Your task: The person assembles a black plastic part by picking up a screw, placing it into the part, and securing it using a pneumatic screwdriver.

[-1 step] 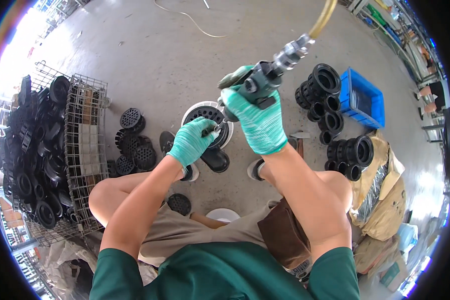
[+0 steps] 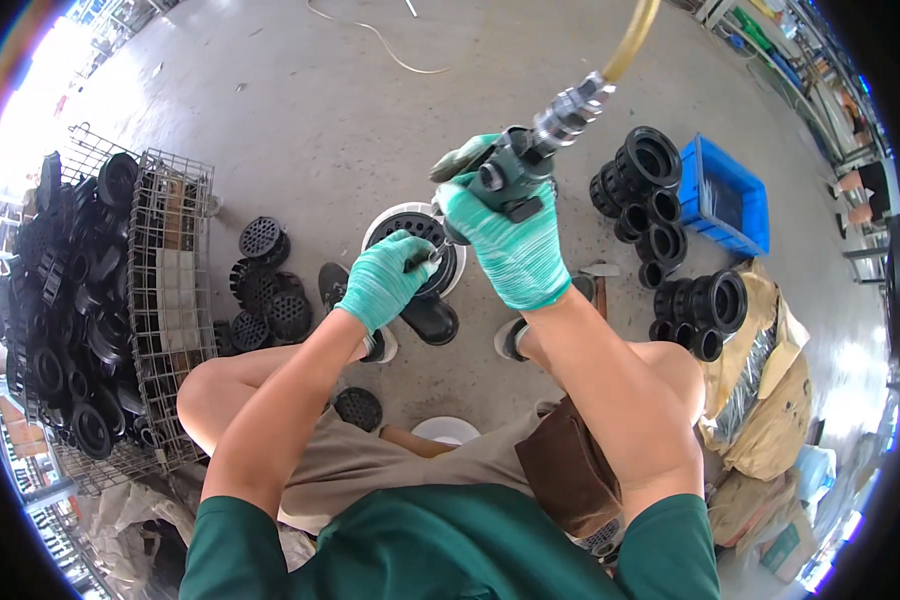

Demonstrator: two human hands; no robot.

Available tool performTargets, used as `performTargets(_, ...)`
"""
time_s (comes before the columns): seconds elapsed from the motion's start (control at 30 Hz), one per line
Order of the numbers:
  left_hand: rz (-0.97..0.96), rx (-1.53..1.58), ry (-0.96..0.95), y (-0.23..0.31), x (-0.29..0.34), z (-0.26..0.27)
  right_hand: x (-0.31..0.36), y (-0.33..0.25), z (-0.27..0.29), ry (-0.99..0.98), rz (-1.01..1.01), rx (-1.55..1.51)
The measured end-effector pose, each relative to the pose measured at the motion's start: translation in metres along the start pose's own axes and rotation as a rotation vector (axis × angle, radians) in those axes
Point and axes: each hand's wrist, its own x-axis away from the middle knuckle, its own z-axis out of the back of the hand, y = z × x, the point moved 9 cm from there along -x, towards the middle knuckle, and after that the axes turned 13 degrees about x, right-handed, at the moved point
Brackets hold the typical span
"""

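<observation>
In the middle, a round black slotted drain part [image 2: 410,228] rests on a white round bucket [image 2: 460,262], with a black spout [image 2: 432,320] reaching toward me. Over its near side is my left hand [image 2: 382,282] in a green-and-white glove, fingers pinched on a small piece too hidden to name. My right hand [image 2: 510,240], gloved alike, grips an air-powered driver [image 2: 515,172]. A yellowish hose [image 2: 632,40] runs up from its metal coupling [image 2: 573,108]. The tool's tip points down at the drain part, close to my left fingertips.
A wire cage [image 2: 175,300] heaped with black parts [image 2: 80,300] stands at left. Round black grates [image 2: 262,238] lie beside it. At right are stacked black rings [image 2: 653,160], a blue crate [image 2: 730,200] and a tan sack [image 2: 770,420]. A thin hose [image 2: 380,38] lies on the far floor.
My right hand and the air driver have shifted slightly left and down, the hose moving with them. My left hand stays nearly in place.
</observation>
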Motion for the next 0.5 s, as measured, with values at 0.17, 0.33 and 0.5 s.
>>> performTargets(0.17, 0.019, -0.295, -0.056, 0.002, -0.014, -0.013, 0.0, 0.022, -0.004, -0.09, 0.0, 0.14)
performTargets(0.33, -0.006, -0.314, -0.052, -0.002, -0.014, -0.02, 0.003, 0.047, -0.006, -0.115, -0.089, 0.111)
performTargets(0.5, 0.086, -0.246, -0.071, -0.003, -0.017, -0.023, 0.005, 0.05, -0.005, -0.144, -0.102, 0.111)
